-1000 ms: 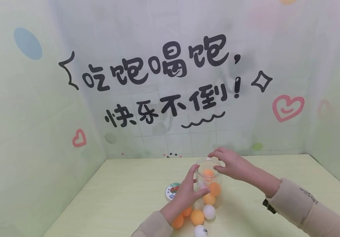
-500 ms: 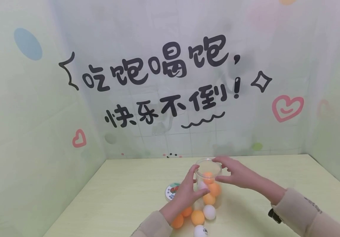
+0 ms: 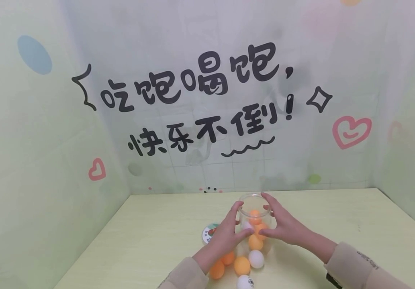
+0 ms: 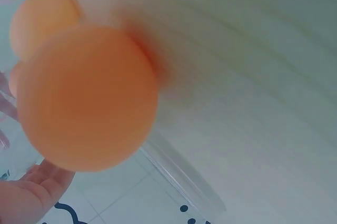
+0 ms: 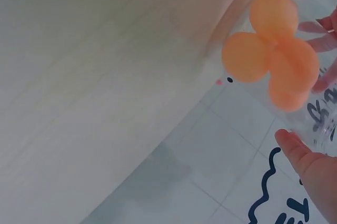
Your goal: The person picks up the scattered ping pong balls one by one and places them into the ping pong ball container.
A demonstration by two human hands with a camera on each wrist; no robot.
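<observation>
A clear plastic jar [image 3: 245, 214] stands upright and lidless on the table, with several orange table tennis balls [image 3: 255, 242] and a white one inside. My left hand [image 3: 225, 235] grips its left side, thumb across the front. Round the right side, my right hand [image 3: 287, 225] holds it too, thumb in front and fingers near the rim. In the right wrist view, several orange balls [image 5: 274, 16] show through the wall beside the right hand [image 5: 316, 176]. A large orange ball [image 4: 87, 98] fills much of the left wrist view, partly covering the left hand [image 4: 34, 195].
Before the jar lie a white ball [image 3: 256, 259], an orange ball [image 3: 242, 265] and a white ball with a dark print [image 3: 244, 281]. More orange balls [image 3: 217, 269] lie by the left wrist. Behind that hand is a round printed disc [image 3: 209, 233]. A printed cloth [image 3: 193, 168] backs the table.
My right hand has come down and left from above the rim onto the jar's right side, its thumb now across the front. My left hand and the loose balls have stayed put.
</observation>
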